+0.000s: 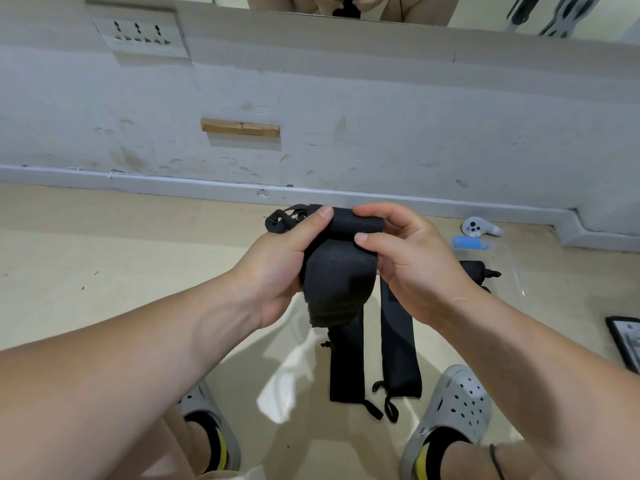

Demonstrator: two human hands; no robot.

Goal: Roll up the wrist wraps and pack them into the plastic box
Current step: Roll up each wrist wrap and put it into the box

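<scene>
The floor [104, 254] carries all items. Both hands are raised above it.

- The left hand [280, 268] and right hand [415, 268] grip one black wrist wrap [337, 278], fingers curled around its rolled upper end; the loose tail hangs below.
- Two flat wraps [347, 365] [398, 348] lie side by side on the floor between the grey shoes [457, 407].
- The clear plastic box [512, 271] sits to the right and contains a dark roll [472, 268].
- A white controller [479, 228] lies near the wall.

White controller [479, 228]; 2 grey clogs [457, 407]; socket panel [140, 34]; wooden block [240, 127].
</scene>
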